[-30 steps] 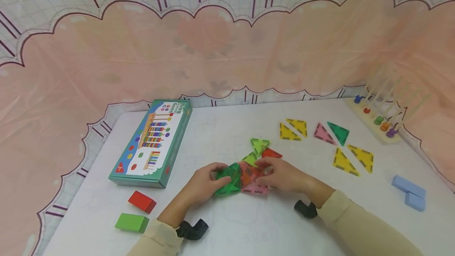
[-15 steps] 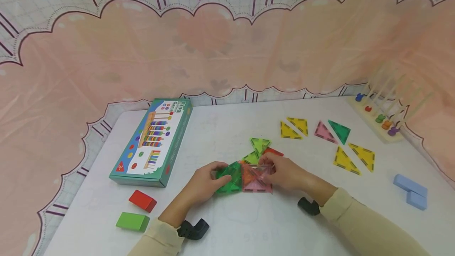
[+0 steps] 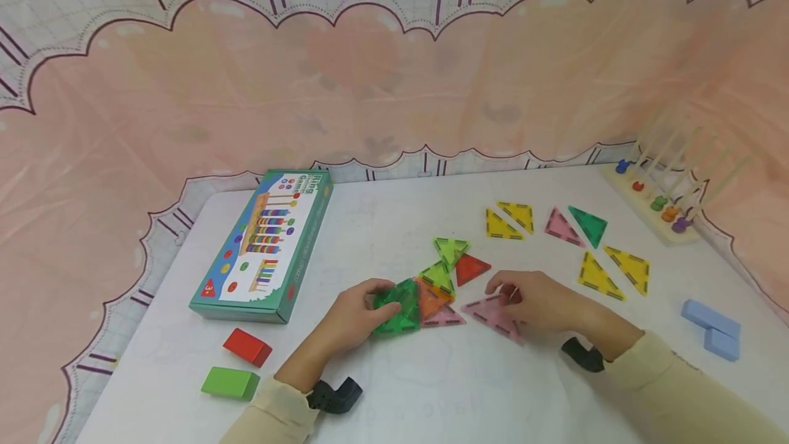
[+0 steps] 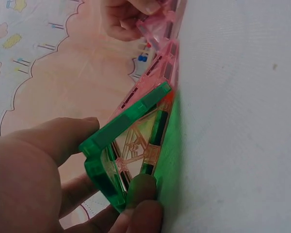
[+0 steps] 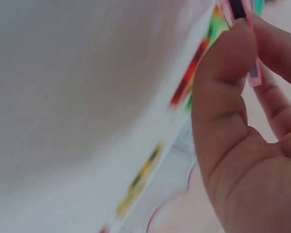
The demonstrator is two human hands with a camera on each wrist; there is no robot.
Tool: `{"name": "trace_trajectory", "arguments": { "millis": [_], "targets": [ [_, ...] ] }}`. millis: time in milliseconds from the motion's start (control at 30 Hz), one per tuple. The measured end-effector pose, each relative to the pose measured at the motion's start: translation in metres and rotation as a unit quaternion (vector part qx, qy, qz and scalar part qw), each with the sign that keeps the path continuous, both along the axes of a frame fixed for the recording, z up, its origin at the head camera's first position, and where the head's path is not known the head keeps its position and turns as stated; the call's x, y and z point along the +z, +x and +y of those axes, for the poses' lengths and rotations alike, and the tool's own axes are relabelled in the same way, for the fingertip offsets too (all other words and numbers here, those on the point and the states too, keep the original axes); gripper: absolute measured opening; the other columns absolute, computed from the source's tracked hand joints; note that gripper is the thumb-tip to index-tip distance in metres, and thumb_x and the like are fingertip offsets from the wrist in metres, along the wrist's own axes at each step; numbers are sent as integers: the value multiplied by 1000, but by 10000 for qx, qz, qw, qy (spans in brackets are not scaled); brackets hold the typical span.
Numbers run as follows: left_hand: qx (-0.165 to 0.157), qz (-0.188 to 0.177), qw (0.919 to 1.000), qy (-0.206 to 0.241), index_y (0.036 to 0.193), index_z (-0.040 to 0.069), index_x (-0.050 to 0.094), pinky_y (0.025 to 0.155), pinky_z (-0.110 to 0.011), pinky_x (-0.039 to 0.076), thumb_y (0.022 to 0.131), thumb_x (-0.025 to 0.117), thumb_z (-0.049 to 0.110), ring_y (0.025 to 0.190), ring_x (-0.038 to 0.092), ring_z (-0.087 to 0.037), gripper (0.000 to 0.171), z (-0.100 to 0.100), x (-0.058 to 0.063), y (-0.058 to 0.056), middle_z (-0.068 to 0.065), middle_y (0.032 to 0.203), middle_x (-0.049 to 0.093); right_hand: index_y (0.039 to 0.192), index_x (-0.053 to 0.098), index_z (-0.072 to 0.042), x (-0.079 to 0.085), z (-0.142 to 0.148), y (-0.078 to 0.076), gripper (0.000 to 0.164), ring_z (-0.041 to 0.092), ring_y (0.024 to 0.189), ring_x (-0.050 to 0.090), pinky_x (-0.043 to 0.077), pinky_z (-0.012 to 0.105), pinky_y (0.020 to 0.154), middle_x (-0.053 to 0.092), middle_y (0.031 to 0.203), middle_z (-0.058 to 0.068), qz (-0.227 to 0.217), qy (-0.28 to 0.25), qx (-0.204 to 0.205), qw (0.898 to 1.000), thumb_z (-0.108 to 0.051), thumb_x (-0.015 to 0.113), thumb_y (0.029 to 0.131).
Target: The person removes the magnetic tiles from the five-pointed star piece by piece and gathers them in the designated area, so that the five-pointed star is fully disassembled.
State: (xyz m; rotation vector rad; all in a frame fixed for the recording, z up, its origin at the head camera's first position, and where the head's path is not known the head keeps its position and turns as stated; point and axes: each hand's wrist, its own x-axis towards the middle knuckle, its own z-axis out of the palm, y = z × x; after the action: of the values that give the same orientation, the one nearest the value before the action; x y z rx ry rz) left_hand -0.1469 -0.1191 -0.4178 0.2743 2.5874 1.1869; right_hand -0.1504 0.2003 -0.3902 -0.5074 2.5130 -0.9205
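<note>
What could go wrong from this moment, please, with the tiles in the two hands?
The green tiles stand tilted in the left hand; they might collapse if its grip loosens. The pink triangle in the right hand is close to another pink tile; it might bump that one and shift it.

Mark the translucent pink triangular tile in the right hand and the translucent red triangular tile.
Held translucent pink triangular tile (image 3: 490, 312), head view: face centre.
Translucent red triangular tile (image 3: 470, 269), head view: face centre.
</note>
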Motion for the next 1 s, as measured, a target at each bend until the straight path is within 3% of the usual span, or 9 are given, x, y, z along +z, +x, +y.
{"name": "trace_trajectory", "arguments": {
  "millis": [200,400,667,800,900,1000],
  "targets": [
    [33,-38,10000,-25,117,24,55,59,-31,37,78,61,50,68,47,-15,46,0,3,0,3,76,54,106,55,-17,8,49,-15,24,22,82,52,49,27,63,52,91,5,-56,-107,-762,9970,-17,63,84],
    [44,-83,10000,-18,117,24,55,59,-31,38,78,61,50,71,47,-15,47,0,4,0,3,81,55,112,52,-8,7,81,-37,32,24,82,50,48,29,65,52,98,12,-5,174,-1388,9902,-21,61,85],
    [6,-171,9999,-12,117,26,54,59,-32,37,78,60,51,71,46,-16,47,2,3,-1,2,80,54,117,49,-8,-4,97,-54,37,25,81,49,46,30,63,48,102,15,-98,386,-1654,9854,-23,60,85],
    [-5,-113,9999,-21,117,24,54,57,-32,37,79,60,51,69,46,-16,47,2,2,-2,1,77,53,124,45,-8,-6,99,-60,46,31,94,46,46,40,73,46,113,19,89,683,-1726,9826,-29,58,86],
    [1,-128,9999,-47,117,25,54,56,-31,36,78,61,51,67,46,-16,47,1,1,-2,0,73,52,128,42,-7,-3,96,-59,53,35,101,43,44,44,77,45,118,21,232,841,-1785,9801,-34,57,86],
    [32,-166,9998,-90,117,27,54,54,-31,37,77,61,53,65,46,-15,47,0,0,-2,0,71,52,125,46,-9,-1,83,-53,49,32,90,49,46,39,69,50,109,17,388,687,-1673,9827,-35,59,85]
  ]
}}
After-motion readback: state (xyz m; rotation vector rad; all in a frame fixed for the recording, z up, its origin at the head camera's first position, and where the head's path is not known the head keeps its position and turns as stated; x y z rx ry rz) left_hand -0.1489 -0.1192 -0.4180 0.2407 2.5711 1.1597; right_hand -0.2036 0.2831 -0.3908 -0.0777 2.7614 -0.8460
